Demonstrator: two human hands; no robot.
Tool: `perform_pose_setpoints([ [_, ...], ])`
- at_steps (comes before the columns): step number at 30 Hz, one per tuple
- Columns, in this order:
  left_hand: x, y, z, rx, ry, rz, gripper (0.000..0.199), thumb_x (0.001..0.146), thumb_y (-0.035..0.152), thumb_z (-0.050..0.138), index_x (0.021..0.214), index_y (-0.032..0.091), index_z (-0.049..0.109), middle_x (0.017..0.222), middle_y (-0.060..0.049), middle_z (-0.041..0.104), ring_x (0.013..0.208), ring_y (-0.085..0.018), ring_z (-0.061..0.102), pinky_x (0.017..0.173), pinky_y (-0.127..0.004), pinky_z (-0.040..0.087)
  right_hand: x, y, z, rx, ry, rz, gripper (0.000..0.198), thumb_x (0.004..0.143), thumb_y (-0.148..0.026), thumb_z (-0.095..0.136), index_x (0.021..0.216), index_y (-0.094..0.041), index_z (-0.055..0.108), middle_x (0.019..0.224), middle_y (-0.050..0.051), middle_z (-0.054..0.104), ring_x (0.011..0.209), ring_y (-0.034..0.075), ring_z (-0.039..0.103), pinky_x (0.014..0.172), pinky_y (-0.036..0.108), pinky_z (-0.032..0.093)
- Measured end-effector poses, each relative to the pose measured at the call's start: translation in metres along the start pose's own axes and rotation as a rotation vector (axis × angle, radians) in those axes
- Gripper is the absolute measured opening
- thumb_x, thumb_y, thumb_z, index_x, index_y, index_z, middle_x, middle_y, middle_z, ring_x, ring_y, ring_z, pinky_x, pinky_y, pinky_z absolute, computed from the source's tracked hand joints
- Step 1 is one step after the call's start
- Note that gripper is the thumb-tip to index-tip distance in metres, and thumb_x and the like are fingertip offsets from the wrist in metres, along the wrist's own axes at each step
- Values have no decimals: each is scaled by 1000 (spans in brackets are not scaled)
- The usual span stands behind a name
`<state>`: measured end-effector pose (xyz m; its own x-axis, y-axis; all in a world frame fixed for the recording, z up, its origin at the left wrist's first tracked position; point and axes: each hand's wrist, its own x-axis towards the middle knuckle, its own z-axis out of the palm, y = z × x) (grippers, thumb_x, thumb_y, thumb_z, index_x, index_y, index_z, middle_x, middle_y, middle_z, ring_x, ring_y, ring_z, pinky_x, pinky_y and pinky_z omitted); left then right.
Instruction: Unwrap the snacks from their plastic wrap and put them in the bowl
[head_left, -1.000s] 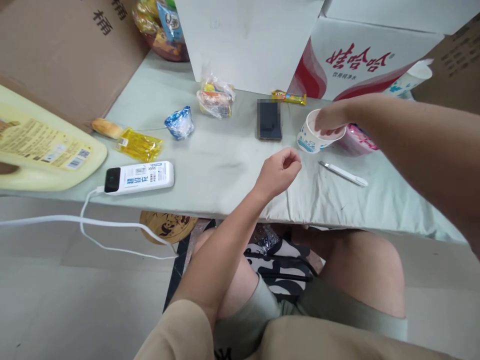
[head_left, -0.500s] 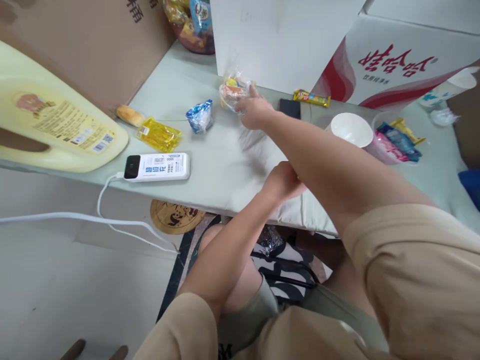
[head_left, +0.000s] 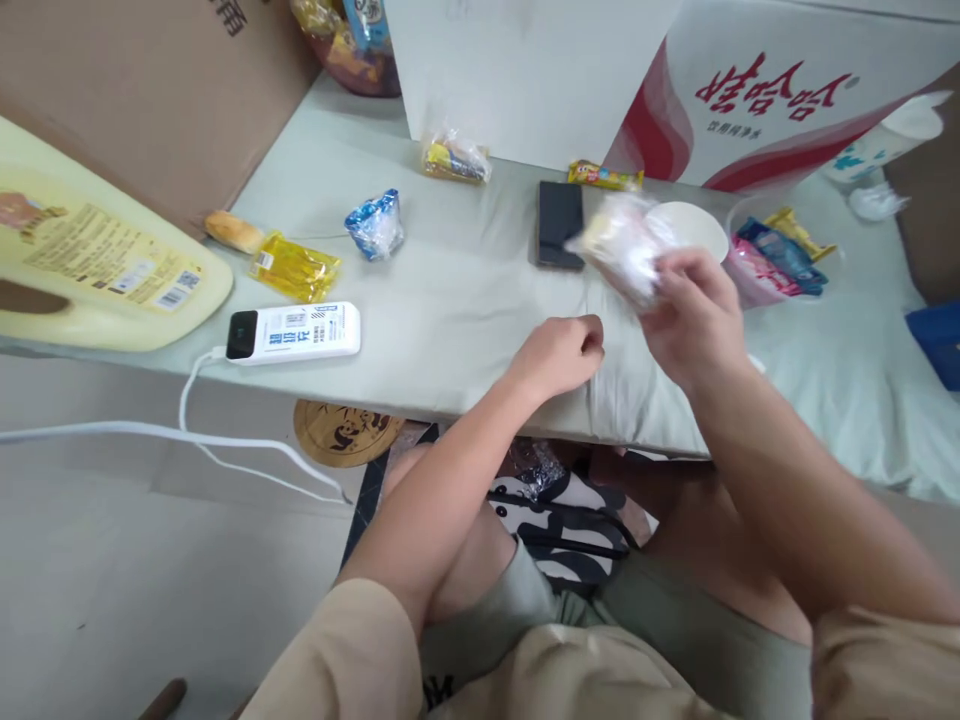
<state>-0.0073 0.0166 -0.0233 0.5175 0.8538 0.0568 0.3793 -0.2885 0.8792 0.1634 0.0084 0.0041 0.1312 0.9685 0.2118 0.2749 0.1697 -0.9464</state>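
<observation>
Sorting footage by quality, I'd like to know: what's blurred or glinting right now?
In the head view, the clear packet in the right hand is smeared, likely by motion; same view, the blue wrapper shows small glints, while large print on the power bank is legible.

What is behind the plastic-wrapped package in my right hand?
Past the plastic-wrapped package in your right hand, the upper part of a white paper cup shows. The cup's lower side and whatever lies directly behind the package are covered.
</observation>
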Motion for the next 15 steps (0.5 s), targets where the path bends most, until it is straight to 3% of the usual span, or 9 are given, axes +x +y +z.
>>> perform_pose_setpoints([
  [3,2,5,6,-255,123,-40,9,91,25,57,89,20,64,86,-7,70,83,-21,65,80,-35,50,-47,21,-33,265,166,129,26,79,-49,71,86,-31,54,101,2,61,98,25,63,78,42,55],
  [6,6,11,18,-604,14,-79,31,91,44,66,111,22,60,113,-9,70,105,-23,67,86,-34,53,-70,33,-38,327,139,202,20,79,-45,75,86,-32,61,96,1,63,89,22,64,81,42,56],
  [8,10,13,29,-747,-61,-112,52,82,49,77,123,26,54,122,-8,68,110,-24,67,87,-35,55,-74,34,-39,226,62,185,14,82,-42,73,88,-31,67,98,2,65,92,22,65,89,45,56],
  [10,15,12,38,-797,-25,-150,68,73,50,85,127,30,50,122,-6,67,108,-24,67,87,-36,56,-73,33,-48,41,33,128,12,84,-39,69,88,-28,72,114,6,65,106,25,65,100,49,53],
  [12,22,9,45,-797,55,-195,76,68,52,88,129,33,46,120,-5,66,105,-24,68,84,-37,57,-70,35,-65,-166,82,48,12,85,-35,66,87,-27,74,130,8,61,120,29,62,109,53,48],
  [15,30,3,46,-755,128,-239,81,70,57,86,133,38,41,112,-4,66,97,-24,70,79,-37,58,-63,47,-98,-471,172,-19,22,85,-26,63,103,-27,74,134,11,61,127,33,58,114,57,42],
])
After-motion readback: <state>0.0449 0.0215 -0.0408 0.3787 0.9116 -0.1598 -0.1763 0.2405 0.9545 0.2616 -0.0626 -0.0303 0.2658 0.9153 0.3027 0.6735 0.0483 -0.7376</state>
